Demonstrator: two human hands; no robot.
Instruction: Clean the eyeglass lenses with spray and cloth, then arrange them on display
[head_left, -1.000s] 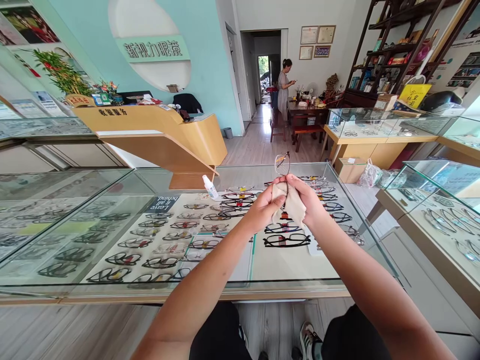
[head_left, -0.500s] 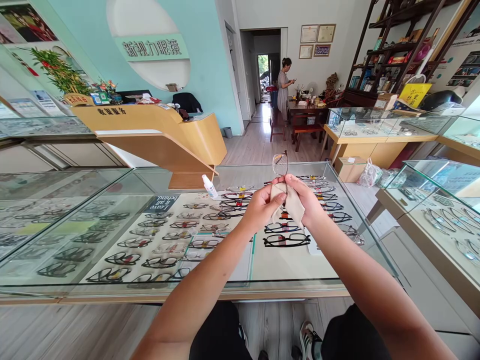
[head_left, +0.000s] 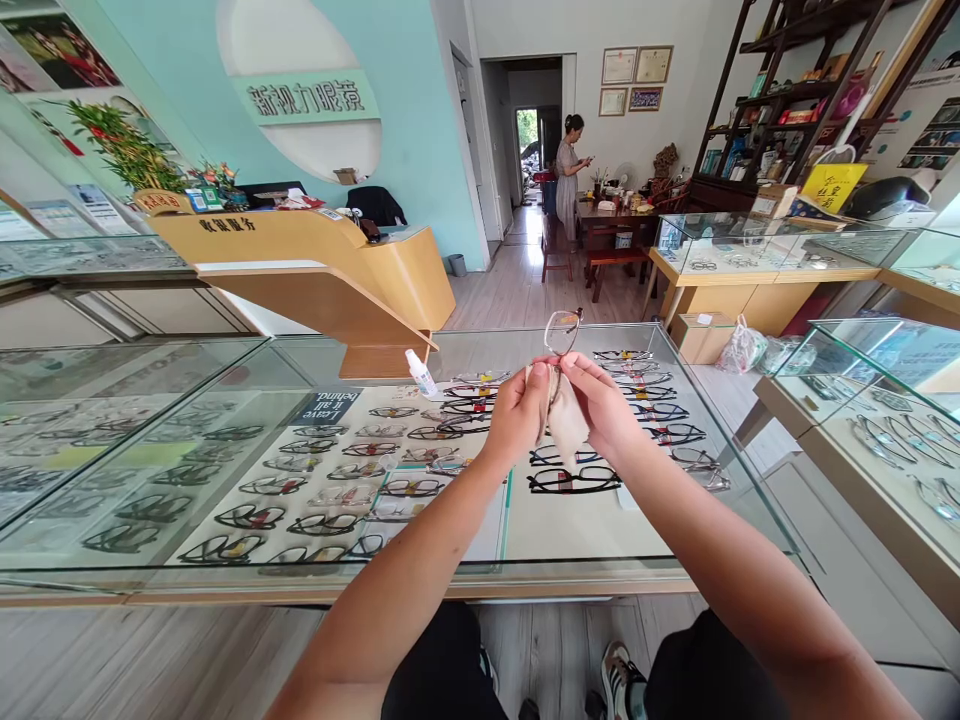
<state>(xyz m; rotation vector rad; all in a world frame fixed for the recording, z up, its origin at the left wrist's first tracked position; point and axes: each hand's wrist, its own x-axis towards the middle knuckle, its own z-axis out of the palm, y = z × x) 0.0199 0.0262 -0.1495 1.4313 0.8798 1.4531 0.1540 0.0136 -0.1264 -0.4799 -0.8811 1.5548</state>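
Observation:
Both hands are raised over a glass display counter (head_left: 697, 420). My left hand (head_left: 519, 415) and my right hand (head_left: 600, 405) are closed together around a beige cleaning cloth (head_left: 566, 425) and a pair of thin-rimmed glasses (head_left: 562, 332). One lens of the glasses sticks up above my fingers; the other lens is wrapped in the cloth. The cloth hangs down between my palms. A small white spray bottle (head_left: 420, 374) stands on the counter glass to the left of my hands.
Rows of spectacle frames (head_left: 375, 470) lie under the counter glass. More glass showcases (head_left: 870, 400) stand to the right and left. A wooden reception desk (head_left: 330, 270) is behind the counter. Far back, a person (head_left: 568, 175) stands by a table near a doorway.
My hands have shifted slightly left and closed tighter together. The cloth is bunched narrower between them, and the exposed lens has tilted a little.

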